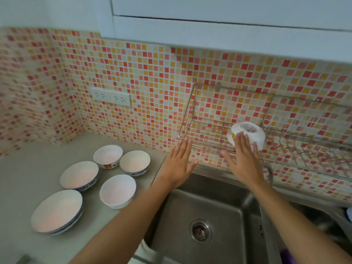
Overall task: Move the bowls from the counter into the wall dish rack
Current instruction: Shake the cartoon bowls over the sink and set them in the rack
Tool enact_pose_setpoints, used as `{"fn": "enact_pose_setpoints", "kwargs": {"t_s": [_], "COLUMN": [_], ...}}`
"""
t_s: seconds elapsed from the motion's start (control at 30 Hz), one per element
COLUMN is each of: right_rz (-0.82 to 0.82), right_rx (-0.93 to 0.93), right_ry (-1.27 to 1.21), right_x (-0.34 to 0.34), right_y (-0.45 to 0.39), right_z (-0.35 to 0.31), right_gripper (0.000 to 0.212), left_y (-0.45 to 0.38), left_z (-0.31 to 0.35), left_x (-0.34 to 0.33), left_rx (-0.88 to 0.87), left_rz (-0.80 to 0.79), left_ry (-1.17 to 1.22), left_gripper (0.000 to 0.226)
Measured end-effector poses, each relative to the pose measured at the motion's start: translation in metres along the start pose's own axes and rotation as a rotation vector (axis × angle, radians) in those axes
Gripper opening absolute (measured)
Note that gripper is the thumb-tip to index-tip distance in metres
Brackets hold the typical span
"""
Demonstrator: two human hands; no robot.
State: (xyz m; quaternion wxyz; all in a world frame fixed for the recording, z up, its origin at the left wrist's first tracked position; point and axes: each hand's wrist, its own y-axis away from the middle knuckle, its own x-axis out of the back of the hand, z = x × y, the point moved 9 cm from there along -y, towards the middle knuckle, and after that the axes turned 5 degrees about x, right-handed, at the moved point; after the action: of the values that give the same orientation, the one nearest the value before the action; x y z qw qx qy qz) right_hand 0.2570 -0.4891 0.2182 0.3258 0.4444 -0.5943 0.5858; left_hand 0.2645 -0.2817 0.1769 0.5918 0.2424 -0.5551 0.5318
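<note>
1. I saw five bowls clustered on the counter (28,168) – two wide ones (57,211) (79,175) to the left, three smaller ones (108,156) (134,162) (117,190) to the right, with only narrow gaps between them.
2. Bare counter lay open behind and left of the cluster, up to the tiled wall (133,82).
3. The sink (219,206) basin was open below both forearms.
4. The wall dish rack (200,134) had free wire floor at its left end – an upturned bowl (247,133) took the middle, and prongs (304,155) filled the right.
5. My right hand (244,161) stood flat just before that bowl; my left hand (179,162) hovered open at the rack's front left corner.
6. The cabinet (228,25) overhung the rack above.
</note>
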Motion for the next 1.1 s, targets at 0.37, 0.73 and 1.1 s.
{"fn": "enact_pose_setpoints", "kwargs": {"t_s": [0.37, 0.73, 1.1], "right_rz": [-0.286, -0.666, -0.646], "right_rx": [0.04, -0.718, -0.943], "right_ry": [-0.69, -1.045, -1.253], "right_x": [-0.148, -0.299, -0.291], "right_y": [0.057, 0.081, 0.119], "right_z": [-0.228, -0.304, -0.29], "right_gripper": [0.073, 0.065, 0.037], "left_y": [0.109, 0.156, 0.166], "left_z": [-0.237, -0.309, -0.317], "left_x": [-0.008, -0.074, -0.069], "left_rx": [0.569, 0.721, 0.925], "left_rz": [0.019, -0.122, -0.042], "left_ry": [0.086, 0.25, 0.611], "left_gripper": [0.066, 0.066, 0.031]}}
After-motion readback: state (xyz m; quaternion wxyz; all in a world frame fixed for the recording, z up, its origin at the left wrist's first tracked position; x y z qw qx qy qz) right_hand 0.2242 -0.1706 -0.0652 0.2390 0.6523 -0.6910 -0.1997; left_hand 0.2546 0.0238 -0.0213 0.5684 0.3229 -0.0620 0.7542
